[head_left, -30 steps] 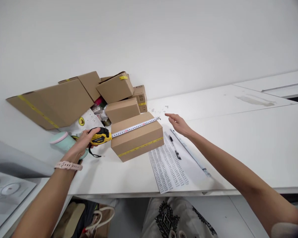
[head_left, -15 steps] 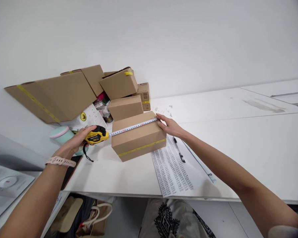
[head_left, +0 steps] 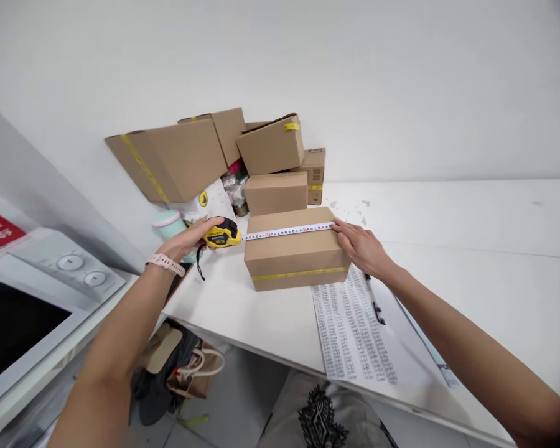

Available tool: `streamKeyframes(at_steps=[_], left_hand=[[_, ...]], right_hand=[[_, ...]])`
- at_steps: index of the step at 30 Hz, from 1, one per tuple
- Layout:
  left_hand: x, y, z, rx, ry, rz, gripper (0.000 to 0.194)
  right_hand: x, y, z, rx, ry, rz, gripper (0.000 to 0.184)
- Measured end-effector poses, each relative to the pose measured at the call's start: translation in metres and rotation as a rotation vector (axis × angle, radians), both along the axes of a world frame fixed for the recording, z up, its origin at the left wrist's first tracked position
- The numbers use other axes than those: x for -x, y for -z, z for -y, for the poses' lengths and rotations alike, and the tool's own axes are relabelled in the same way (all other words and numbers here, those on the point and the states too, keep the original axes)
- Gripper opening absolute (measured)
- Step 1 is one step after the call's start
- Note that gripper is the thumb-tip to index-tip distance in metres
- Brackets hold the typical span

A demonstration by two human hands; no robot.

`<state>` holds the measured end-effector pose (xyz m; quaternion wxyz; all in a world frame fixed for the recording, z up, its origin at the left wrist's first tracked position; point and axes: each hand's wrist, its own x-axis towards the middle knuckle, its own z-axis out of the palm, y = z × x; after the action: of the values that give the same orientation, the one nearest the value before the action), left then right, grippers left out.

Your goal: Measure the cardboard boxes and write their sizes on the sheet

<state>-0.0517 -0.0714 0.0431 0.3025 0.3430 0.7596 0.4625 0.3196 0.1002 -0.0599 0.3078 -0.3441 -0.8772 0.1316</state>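
Observation:
My left hand is closed around a yellow and black tape measure, which sits just off the left end of a cardboard box. A black wrist strap dangles from the case. The white tape blade runs out across the box's top to its right edge. There my right hand pinches the blade's end against the box, the tip hidden under my fingers. Yellow tape bands the box's front side. The box's front right corner is over or beside a printed sheet.
Several cardboard boxes are piled against the wall at the back left. Beside them stands a mint cup with a pink lid. A black pen lies on the sheet. A microwave is at the left, and bags lie below the table.
The view has swung left, so everything appears further right and the microwave shows more fully. My hands keep the tape stretched over the box; the right fingers now lie flatter at its edge.

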Motion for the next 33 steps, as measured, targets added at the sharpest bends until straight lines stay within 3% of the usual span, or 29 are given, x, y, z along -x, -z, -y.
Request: streamKeyframes(at_steps=[5, 13, 17, 20, 23, 27, 30, 33], left_hand=[[0.003, 0.002, 0.001, 0.02, 0.097, -0.021, 0.036], [-0.004, -0.001, 0.006, 0.001, 0.066, -0.012, 0.042], [-0.024, -0.011, 0.033, -0.031, 0.073, 0.017, 0.048], [-0.049, -0.009, 0.068, -0.061, 0.085, 0.16, 0.049], [-0.088, 0.013, 0.108, -0.035, 0.132, 0.334, 0.053], [-0.157, 0.07, 0.149, 0.079, 0.334, 0.76, 0.056], [-0.209, 0.107, 0.156, 0.02, 0.561, 1.086, 0.063], [-0.246, 0.119, 0.14, -0.114, 0.595, 1.161, 0.06]], right_hand=[[0.0, 0.0, 0.0, 0.0, 0.008, 0.012, 0.047], [0.001, -0.001, 0.001, 0.062, -0.013, -0.064, 0.043], [0.0, -0.02, 0.001, 0.15, -0.003, -0.297, 0.036], [0.005, -0.045, -0.003, 0.043, 0.022, -0.54, 0.033], [0.017, -0.066, -0.008, -0.03, 0.009, -0.667, 0.028], [0.04, -0.067, -0.012, 0.171, -0.177, -0.669, 0.018], [0.058, -0.056, -0.012, 0.408, -0.282, -0.623, 0.017], [0.074, -0.053, -0.017, 0.59, -0.276, -0.587, 0.021]])
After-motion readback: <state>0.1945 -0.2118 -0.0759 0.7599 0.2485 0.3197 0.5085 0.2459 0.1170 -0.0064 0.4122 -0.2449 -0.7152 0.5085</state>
